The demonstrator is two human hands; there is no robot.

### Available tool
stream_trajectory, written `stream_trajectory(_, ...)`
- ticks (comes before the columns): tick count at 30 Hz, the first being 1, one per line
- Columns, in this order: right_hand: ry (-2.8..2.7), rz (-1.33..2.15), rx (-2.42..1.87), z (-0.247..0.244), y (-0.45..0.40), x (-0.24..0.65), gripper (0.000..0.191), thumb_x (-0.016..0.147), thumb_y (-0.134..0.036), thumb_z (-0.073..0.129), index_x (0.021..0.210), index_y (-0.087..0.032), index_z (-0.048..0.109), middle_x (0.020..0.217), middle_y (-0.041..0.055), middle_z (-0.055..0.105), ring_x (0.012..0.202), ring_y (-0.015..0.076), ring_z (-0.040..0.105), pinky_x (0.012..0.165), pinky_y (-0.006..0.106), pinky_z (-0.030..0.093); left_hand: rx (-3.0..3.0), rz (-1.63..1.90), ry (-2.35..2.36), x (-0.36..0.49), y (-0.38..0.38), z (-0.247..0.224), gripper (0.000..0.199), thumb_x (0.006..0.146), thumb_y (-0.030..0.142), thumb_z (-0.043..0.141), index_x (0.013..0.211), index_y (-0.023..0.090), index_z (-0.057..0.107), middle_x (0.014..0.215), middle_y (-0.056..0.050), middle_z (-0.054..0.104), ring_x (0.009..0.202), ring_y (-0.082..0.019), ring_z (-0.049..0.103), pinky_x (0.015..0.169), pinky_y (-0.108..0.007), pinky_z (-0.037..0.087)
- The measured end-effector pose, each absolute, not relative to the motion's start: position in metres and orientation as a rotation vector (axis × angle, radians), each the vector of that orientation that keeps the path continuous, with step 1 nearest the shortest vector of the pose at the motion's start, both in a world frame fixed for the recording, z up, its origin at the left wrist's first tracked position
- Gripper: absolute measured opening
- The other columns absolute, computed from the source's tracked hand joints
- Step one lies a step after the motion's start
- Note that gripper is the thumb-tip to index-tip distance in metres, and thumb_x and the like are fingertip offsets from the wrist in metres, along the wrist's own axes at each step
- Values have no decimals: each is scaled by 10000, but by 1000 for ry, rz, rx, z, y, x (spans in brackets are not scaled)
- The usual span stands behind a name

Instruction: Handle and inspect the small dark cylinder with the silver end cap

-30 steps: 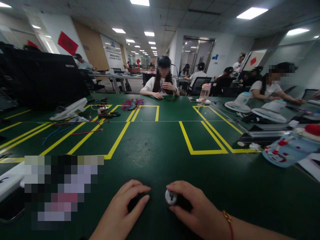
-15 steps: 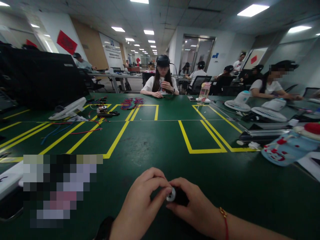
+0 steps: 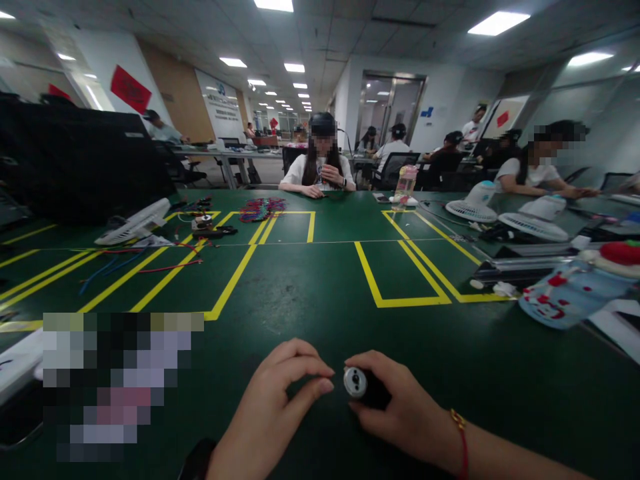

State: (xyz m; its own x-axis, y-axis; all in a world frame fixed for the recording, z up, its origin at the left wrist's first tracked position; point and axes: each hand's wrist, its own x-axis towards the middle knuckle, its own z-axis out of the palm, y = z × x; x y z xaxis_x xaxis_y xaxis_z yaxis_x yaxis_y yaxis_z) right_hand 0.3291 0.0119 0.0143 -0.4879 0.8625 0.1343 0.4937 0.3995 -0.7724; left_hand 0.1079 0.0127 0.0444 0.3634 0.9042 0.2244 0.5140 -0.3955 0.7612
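Note:
My right hand point(image 3: 395, 400) is wrapped round a dark cylinder with a silver end face point(image 3: 355, 383). That end points at the camera and shows dark holes; the rest of the body is mostly hidden in the palm. My left hand point(image 3: 287, 393) is just left of it, apart from the cylinder. Its thumb and index fingertips are close together with a narrow gap, and I see nothing between them. Both hands are above the near part of the green table point(image 3: 280, 320).
At left are a white fan point(image 3: 133, 223), loose wires point(image 3: 105, 270) and a pixelated patch. A wire bundle point(image 3: 263, 209) lies farther back. On the right are a blue cup point(image 3: 555, 300) and two fans point(image 3: 473, 203). A person point(image 3: 320, 160) sits opposite.
My left hand has drawn away leftward from the cylinder's end, uncovering its silver face. My right hand, holding the cylinder, has shifted slightly right.

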Motion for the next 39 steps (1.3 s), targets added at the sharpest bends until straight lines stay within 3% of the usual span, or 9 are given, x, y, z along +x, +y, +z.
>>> stream_trajectory(6, -2161, 811, -1074, 6, 11, 329, 619, 729, -149, 580, 1318, -233, 408, 1210, 53, 523, 1086, 151, 524, 974, 305, 434, 2168, 650, 1258, 120, 18, 20, 94, 793, 185, 709, 821, 272, 728, 904, -6, 660, 866, -207, 591, 775, -331, 466)
stream_trajectory(11, -2120, 781, -1179, 10, 10, 342, 522, 779, -219, 591, 1280, -249, 443, 1187, 42, 549, 1073, 143, 547, 959, 296, 462, 2128, 667, 1242, 116, 16, 20, 228, 792, 158, 701, 978, 289, 697, 975, -11, 641, 911, -202, 586, 806, -324, 470)
stream_trajectory(15, -2105, 561, -1429, 3, 5, 401, 519, 843, -326, 553, 1325, -240, 383, 1234, 55, 531, 1123, 160, 533, 991, 328, 452, 1953, 713, 1221, 87, 11, 21, 269, 852, 187, 621, 1100, 292, 635, 1067, -23, 597, 858, -169, 595, 755, -281, 492)
stream_trajectory(19, -2111, 414, -1678, -10, -1, 466, 515, 868, -393, 523, 1335, -254, 357, 1236, 39, 530, 1102, 158, 546, 960, 311, 475, 1873, 718, 1366, 54, 5, 9, 219, 899, 265, 539, 1102, 297, 617, 992, -13, 594, 740, -154, 586, 666, -267, 477)
stream_trajectory(25, -2028, -176, -1489, 16, -5, 441, 767, 726, -447, 679, 1370, -218, 330, 1356, 95, 394, 1239, 281, 382, 1029, 459, 343, 1813, 739, 1418, 51, 2, -3, 221, 907, 327, 522, 1109, 272, 593, 953, -11, 585, 726, -158, 583, 649, -269, 470)
stream_trajectory(30, -2435, 274, -1176, 30, 2, 333, 375, 846, -323, 602, 1210, -312, 514, 1164, -5, 535, 1074, 166, 461, 907, 324, 397, 1814, 736, 1428, 55, 2, -3, 228, 913, 330, 522, 1122, 263, 586, 976, -15, 591, 748, -159, 590, 684, -283, 476)
stream_trajectory(33, -2452, 511, -1121, 25, 8, 300, 115, 887, -233, 537, 960, -249, 625, 974, -8, 588, 920, 137, 494, 817, 299, 408, 1816, 735, 1436, 52, 1, -3, 229, 910, 331, 529, 1116, 249, 586, 971, -17, 590, 738, -155, 586, 678, -280, 475)
stream_trajectory(36, -2376, 462, -1090, 32, 10, 321, 185, 908, -147, 445, 937, -208, 618, 938, 19, 590, 876, 123, 510, 792, 280, 429, 1812, 740, 1425, 52, 0, -1, 221, 916, 332, 516, 1106, 246, 590, 956, -16, 586, 735, -152, 587, 669, -272, 474)
stream_trajectory(39, -2262, 208, -1218, 47, 10, 383, 183, 905, -230, 476, 1040, -229, 600, 989, 31, 596, 908, 137, 544, 807, 284, 464, 1816, 740, 1412, 55, 1, 1, 212, 921, 336, 507, 1091, 249, 598, 941, -12, 587, 723, -150, 588, 647, -262, 470)
